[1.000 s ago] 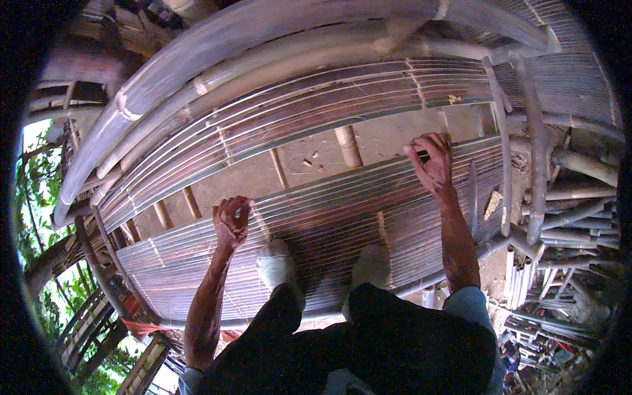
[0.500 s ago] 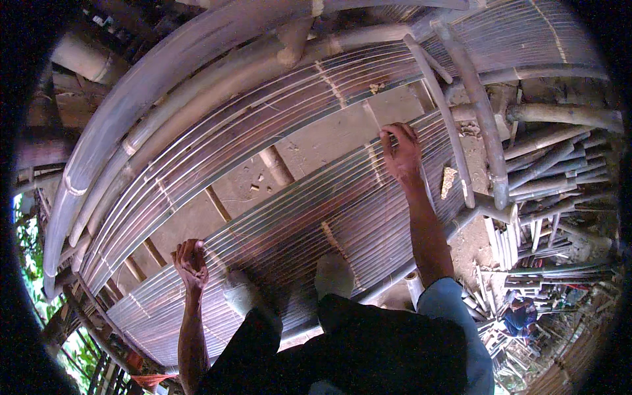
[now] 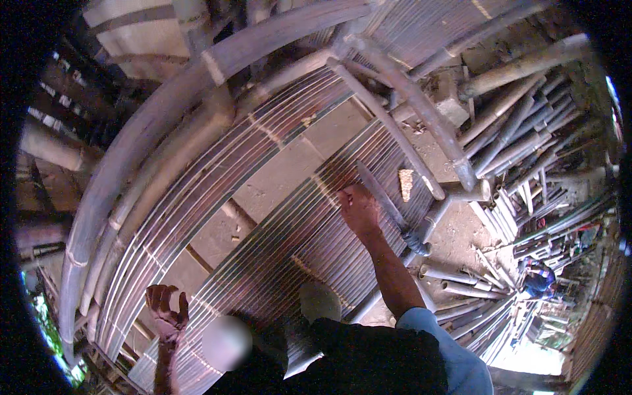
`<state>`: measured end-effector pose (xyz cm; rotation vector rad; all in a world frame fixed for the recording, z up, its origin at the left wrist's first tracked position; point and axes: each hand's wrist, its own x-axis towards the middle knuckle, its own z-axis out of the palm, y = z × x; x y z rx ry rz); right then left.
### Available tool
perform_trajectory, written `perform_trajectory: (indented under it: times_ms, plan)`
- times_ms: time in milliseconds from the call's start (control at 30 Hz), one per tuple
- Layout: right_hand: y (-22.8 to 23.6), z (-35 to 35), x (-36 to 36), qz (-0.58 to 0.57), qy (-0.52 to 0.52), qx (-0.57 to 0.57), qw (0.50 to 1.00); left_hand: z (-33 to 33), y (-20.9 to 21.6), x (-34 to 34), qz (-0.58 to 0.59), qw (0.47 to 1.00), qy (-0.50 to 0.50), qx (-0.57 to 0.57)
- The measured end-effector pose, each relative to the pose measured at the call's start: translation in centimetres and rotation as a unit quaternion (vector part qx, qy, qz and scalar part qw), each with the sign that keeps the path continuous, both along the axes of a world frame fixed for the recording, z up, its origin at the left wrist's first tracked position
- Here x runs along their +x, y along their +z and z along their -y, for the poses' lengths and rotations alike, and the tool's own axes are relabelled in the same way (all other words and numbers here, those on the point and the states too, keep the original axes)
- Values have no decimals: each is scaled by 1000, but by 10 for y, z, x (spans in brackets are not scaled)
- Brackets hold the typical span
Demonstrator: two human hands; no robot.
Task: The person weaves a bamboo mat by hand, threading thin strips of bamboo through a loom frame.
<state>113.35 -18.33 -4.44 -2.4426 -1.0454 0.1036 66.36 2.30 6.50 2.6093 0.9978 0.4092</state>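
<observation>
A long platform of thin bamboo slats [image 3: 257, 263], tied with pale cross lashings, runs diagonally beneath me. Over its left part my left hand [image 3: 166, 309] is raised, fingers spread and curved, with nothing in it. My right hand [image 3: 360, 205] is low over the slats farther right, its fingers curled in; whatever they may hold is hidden. Just right of that hand lies a machete [image 3: 380, 197] with a dark blade and a wrapped handle toward the platform's edge. A second strip of slats [image 3: 204, 178] lies beyond a long gap showing bare ground.
Thick bent bamboo poles [image 3: 155, 99] arch along the far side. Crossed poles [image 3: 421, 118] close off the platform's right end, near a pale corncob-like piece [image 3: 405, 185]. Stacked bamboo [image 3: 513, 138] fills the right side, and another person [image 3: 538, 278] is farther off.
The view has turned, shifting the scene. My left hand has spread its fingers. My right hand has come down closer to the slats, and the machete now shows fully beside it.
</observation>
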Motion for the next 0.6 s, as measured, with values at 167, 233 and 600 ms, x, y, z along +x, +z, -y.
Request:
perform_trajectory:
  times_ms: [167,233,600]
  plan:
    - [23,4,-9,-176,73,67,979,-39,73,59,-99,963,-249,-8]
    - [50,-9,-26,-202,95,98,970,-40,86,89,-103,952,-290,-6]
    - [173,-51,9,-291,249,135,914,55,46,304,88,608,-109,-781]
